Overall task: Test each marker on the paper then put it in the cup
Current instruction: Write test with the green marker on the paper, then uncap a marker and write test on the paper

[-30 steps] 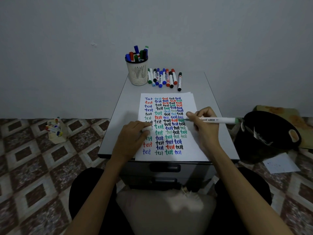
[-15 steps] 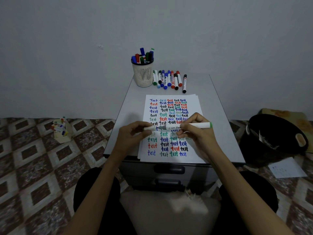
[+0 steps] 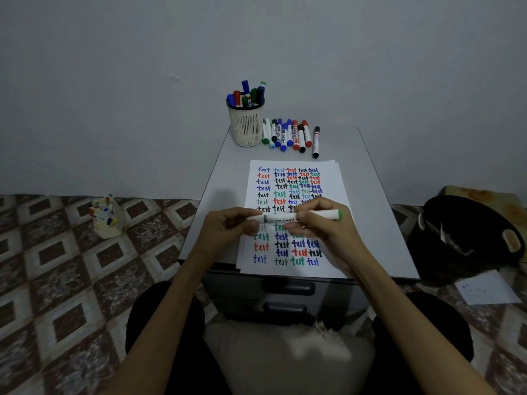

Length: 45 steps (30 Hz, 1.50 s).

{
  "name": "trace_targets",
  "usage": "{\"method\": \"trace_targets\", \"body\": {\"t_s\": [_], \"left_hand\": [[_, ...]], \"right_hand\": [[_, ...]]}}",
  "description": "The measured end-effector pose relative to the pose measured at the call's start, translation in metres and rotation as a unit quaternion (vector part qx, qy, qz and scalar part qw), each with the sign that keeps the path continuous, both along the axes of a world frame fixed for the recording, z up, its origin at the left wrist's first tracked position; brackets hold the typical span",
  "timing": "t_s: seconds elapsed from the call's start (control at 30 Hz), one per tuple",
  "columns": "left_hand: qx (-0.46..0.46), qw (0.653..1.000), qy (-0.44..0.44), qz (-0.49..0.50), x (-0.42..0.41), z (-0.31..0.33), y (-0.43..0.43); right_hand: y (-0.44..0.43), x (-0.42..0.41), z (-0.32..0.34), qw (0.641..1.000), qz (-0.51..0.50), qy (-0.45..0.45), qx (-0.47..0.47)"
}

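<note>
Hands meet over the lower half of the paper [image 3: 332,269], and I see one marker [image 3: 285,218] lying level between them, lifted clear of the sheet. The left hand [image 3: 228,229] pinches the white cap [image 3: 255,218] at the marker's left end between thumb and fingers. The right hand [image 3: 322,226] is curled round the barrel near its green right end. Cap and barrel meet at a grey band, though I cannot tell whether the cap is pushed fully home. The paper lies on the grey bench [image 3: 228,172], covered in rows of the word "test" in blue, red, black and green. At the far edge of the bench stands the slotted cup [image 3: 245,126] with several markers [image 3: 248,94] upright in it. Just beside it on the right, a row of loose markers [image 3: 291,135] lies flat.
</note>
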<state>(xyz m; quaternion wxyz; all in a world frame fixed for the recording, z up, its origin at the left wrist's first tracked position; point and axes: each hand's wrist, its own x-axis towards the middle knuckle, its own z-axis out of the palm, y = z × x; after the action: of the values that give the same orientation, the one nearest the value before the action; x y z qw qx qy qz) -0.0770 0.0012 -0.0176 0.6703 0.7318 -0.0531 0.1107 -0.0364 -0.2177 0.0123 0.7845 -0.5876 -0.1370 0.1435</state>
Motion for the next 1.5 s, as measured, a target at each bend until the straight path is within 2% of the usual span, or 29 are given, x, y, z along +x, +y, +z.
{"method": "trace_targets", "body": {"t_s": [0.23,0.5,0.6,0.67,0.73,0.9,0.93,0.97,1.0,1.03,1.13,1.2,1.27,1.37,1.5], "left_hand": [[-0.010,0.999,0.024,0.019,0.000,0.000,0.005],[0.022,0.999,0.010,0.036,0.000,-0.002,0.008],[0.014,0.999,-0.004,0.043,0.000,-0.001,0.005],[0.003,0.998,-0.019,0.053,0.001,-0.001,0.002],[0.012,0.997,-0.031,0.062,0.002,-0.002,0.002],[0.075,0.987,-0.044,0.136,0.012,-0.008,0.006],[0.097,0.983,-0.025,0.153,0.014,-0.008,0.004],[0.126,0.978,-0.003,0.166,0.015,-0.008,0.001],[0.163,0.972,0.012,0.168,0.015,-0.009,-0.002],[0.215,0.964,0.015,0.155,0.016,-0.011,-0.003],[0.390,0.914,0.019,0.109,0.018,-0.020,-0.008],[0.415,0.901,0.026,0.122,0.022,-0.024,-0.008],[0.416,0.900,0.020,0.132,0.025,-0.027,-0.007],[0.421,0.898,0.020,0.129,0.025,-0.028,-0.007],[0.416,0.899,0.020,0.136,0.025,-0.027,-0.009]], "right_hand": [[-0.001,-0.001,-0.001,0.989,-0.033,-0.109,-0.099],[0.011,-0.001,-0.005,0.981,-0.048,-0.125,-0.137],[0.003,0.012,0.005,0.956,-0.014,-0.190,-0.221],[-0.001,0.025,0.015,0.895,0.006,-0.280,-0.347],[0.005,0.035,0.025,0.808,0.039,-0.358,-0.466],[0.049,0.069,0.043,0.620,0.114,-0.485,-0.606],[0.058,0.083,0.049,0.596,0.116,-0.491,-0.625],[0.066,0.100,0.055,0.587,0.108,-0.490,-0.636],[0.074,0.119,0.063,0.595,0.091,-0.485,-0.634],[0.081,0.139,0.071,0.618,0.064,-0.477,-0.621],[0.101,0.189,0.100,0.739,-0.035,-0.446,-0.505],[0.116,0.212,0.120,0.795,-0.087,-0.445,-0.404],[0.129,0.231,0.135,0.809,-0.139,-0.459,-0.340],[0.148,0.257,0.143,0.799,-0.200,-0.476,-0.308],[0.162,0.275,0.133,0.806,-0.206,-0.475,-0.287]]}}
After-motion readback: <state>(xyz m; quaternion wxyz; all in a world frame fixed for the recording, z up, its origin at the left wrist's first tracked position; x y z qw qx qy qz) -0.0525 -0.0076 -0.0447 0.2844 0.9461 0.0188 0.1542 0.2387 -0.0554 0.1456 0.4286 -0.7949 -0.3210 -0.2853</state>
